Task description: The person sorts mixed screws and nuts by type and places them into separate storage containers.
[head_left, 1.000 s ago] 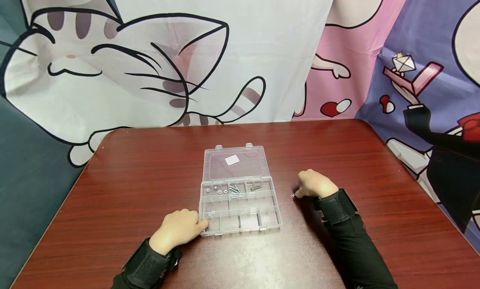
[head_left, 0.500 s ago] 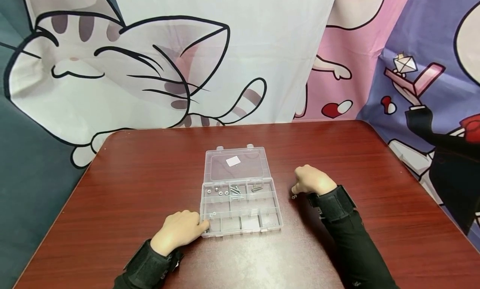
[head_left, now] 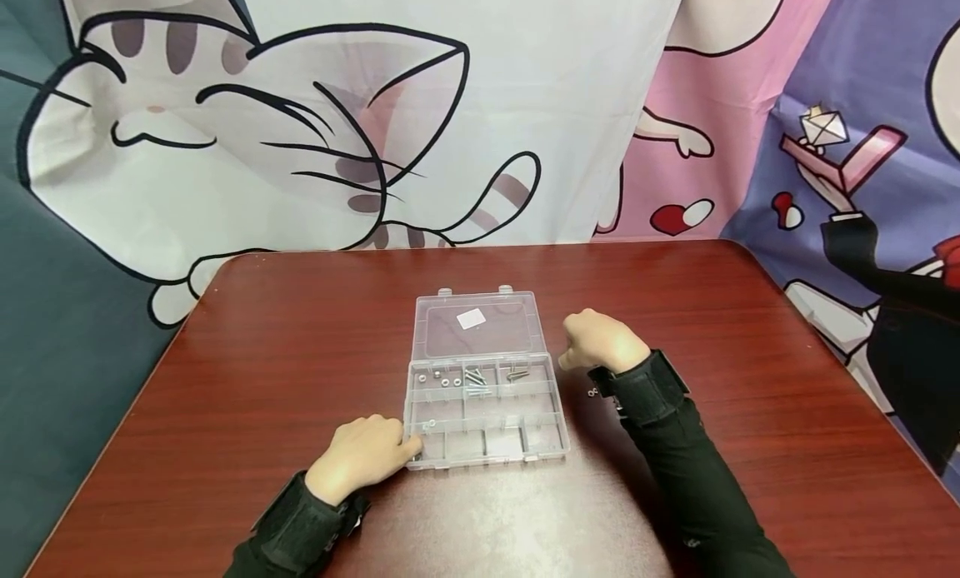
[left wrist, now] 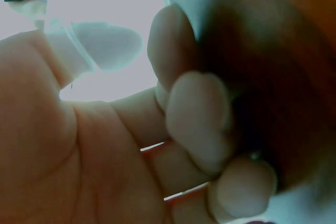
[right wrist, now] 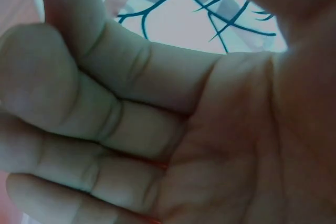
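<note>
A clear plastic compartment box (head_left: 491, 460) lies on the table with its lid (head_left: 498, 336) folded back. My left hand (head_left: 363, 457) holds its near left corner, thumb over the edge; the left wrist view shows curled fingers (left wrist: 199, 114) beside it. My right hand (head_left: 603, 342) hovers just right of the box, fingers bent. Whatever may be between its fingertips is hidden, and in the right wrist view only the curled fingers (right wrist: 68, 77) and palm show. Small nuts (head_left: 446, 383) and several screws (head_left: 474, 376) occupy the back compartments.
Two small nuts (head_left: 592, 392) lie on the table under the right wrist. Another screw group (head_left: 517, 375) sits in the back right compartment. The brown table (head_left: 300, 336) meets a printed cloth (head_left: 570, 103) at its far edge.
My right hand has left the loose nuts and moved left and away from me, toward the box. Two nuts stay behind on the table. My left hand keeps its place at the box corner.
</note>
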`<state>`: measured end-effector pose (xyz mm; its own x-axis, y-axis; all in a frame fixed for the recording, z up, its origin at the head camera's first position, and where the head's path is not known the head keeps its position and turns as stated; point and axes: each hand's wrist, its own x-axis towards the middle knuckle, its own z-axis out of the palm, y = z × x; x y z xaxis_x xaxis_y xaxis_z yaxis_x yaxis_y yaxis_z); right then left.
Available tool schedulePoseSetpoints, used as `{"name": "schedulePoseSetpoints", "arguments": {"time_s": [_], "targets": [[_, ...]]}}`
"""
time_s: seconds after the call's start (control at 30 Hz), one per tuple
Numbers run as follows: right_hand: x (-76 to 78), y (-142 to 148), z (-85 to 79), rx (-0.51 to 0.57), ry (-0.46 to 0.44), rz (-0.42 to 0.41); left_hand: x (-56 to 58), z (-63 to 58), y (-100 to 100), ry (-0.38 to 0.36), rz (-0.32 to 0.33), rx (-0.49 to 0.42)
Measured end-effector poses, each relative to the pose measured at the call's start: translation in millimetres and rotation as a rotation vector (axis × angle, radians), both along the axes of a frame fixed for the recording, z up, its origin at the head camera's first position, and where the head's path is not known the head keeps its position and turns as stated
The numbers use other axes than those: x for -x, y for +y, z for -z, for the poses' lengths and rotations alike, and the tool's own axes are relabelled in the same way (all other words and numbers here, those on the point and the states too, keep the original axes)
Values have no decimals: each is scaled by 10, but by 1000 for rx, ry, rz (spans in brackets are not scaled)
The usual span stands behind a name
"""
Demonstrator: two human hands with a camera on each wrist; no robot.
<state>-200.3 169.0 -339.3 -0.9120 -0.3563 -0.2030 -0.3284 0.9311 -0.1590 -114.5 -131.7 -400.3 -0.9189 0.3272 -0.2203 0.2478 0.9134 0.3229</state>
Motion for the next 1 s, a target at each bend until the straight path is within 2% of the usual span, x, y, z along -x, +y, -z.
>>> {"name": "schedulePoseSetpoints", "arguments": {"time_s": [0.13,0.43,0.67,1.0], "targets": [[7,-111,-42,7,26,-25,3,5,6,2,5,3],[23,-321,-149,24,18,-66,1,-3,3,4,7,5],[16,-529,-184,-8,-10,-97,2,-10,1,8,4,13],[-19,-826,-217,-37,-3,-129,-4,-17,5,9,1,6]]}}
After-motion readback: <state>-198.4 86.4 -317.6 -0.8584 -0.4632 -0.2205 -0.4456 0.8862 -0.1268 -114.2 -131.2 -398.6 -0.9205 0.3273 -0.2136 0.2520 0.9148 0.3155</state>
